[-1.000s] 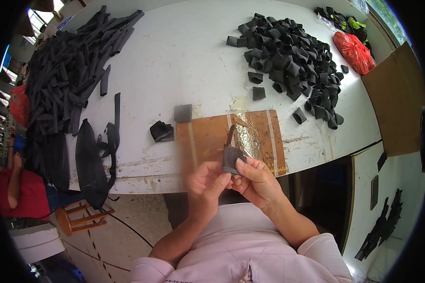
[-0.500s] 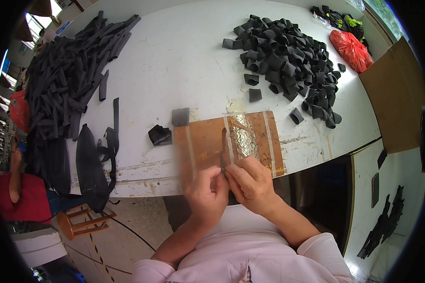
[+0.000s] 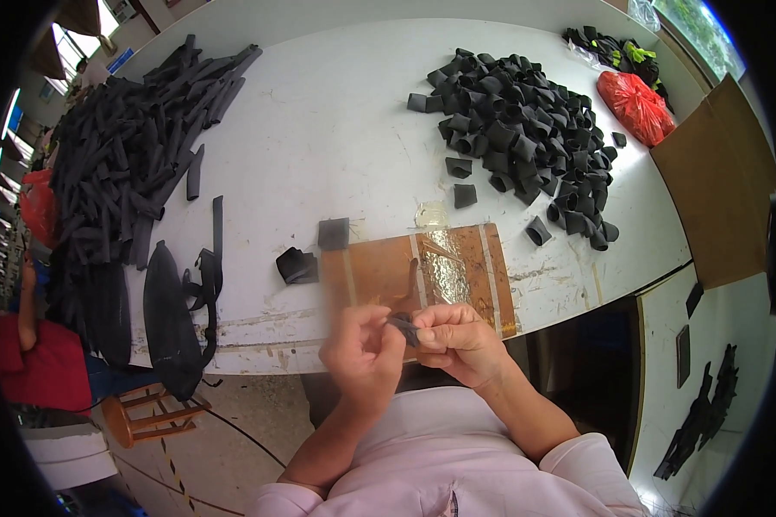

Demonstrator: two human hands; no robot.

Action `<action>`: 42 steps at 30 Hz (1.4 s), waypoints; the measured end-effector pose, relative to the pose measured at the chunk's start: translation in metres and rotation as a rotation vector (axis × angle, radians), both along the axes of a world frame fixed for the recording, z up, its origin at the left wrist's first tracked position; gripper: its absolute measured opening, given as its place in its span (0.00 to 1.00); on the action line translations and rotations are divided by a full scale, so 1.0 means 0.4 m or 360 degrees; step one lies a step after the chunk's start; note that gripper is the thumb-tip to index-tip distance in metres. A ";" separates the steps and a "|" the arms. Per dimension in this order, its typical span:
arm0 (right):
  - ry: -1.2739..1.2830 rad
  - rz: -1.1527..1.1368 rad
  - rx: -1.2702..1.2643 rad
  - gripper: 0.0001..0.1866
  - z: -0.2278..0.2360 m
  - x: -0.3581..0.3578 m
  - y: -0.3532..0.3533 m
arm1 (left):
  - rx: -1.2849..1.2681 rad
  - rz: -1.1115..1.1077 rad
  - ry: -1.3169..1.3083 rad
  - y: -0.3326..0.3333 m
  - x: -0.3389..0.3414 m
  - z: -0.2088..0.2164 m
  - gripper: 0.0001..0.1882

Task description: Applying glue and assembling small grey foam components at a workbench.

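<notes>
Both hands meet above the near edge of a brown board (image 3: pixel 371 274) on the white table. Between them is a small dark fabric strip (image 3: pixel 403 326), gripped at its left end by my left hand (image 3: pixel 364 349) and at its right end by my right hand (image 3: pixel 459 343). Fingers of each hand are closed, and they cover much of the strip. Beyond the board's left corner lies a flat dark fabric square (image 3: pixel 334 233). Next to it is a folded black fabric piece (image 3: pixel 297 266).
A heap of short black fabric loops (image 3: pixel 526 129) covers the far right, with a red plastic bag (image 3: pixel 636 108) and cardboard (image 3: pixel 717 185) beyond. Long black fabric strips (image 3: pixel 134 142) pile up at left, near a black pouch with a strap (image 3: pixel 171 319). A person in red (image 3: pixel 39 362) sits at far left.
My hands have drawn slightly apart and the left one has shifted left. More of the dark fabric strip shows between the fingers. The view has tilted a little.
</notes>
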State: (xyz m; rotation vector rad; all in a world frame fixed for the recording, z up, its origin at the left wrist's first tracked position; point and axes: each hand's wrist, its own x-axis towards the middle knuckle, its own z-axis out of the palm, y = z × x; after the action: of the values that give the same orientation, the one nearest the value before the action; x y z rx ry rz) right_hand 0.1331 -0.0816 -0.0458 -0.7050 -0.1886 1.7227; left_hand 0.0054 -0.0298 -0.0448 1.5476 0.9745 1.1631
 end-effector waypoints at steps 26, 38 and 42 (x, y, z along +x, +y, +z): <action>-0.0988 0.0035 0.0485 0.15 0.231 0.080 0.135 | -0.1305 -0.0921 -0.1611 0.118 0.032 0.178 0.10; -0.1039 0.0295 0.0713 0.16 0.150 0.106 0.144 | -0.0827 -0.0777 -0.1214 0.087 0.037 0.143 0.11; -0.0931 0.0297 0.0776 0.16 0.104 0.098 0.155 | -0.0712 -0.0727 -0.1064 0.096 0.037 0.124 0.11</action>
State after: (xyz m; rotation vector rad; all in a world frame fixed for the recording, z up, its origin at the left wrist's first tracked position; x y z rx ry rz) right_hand 0.1723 -0.0196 -0.0041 -0.8194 -1.0691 1.5116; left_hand 0.0203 0.0084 0.0048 0.8581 0.3619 0.9461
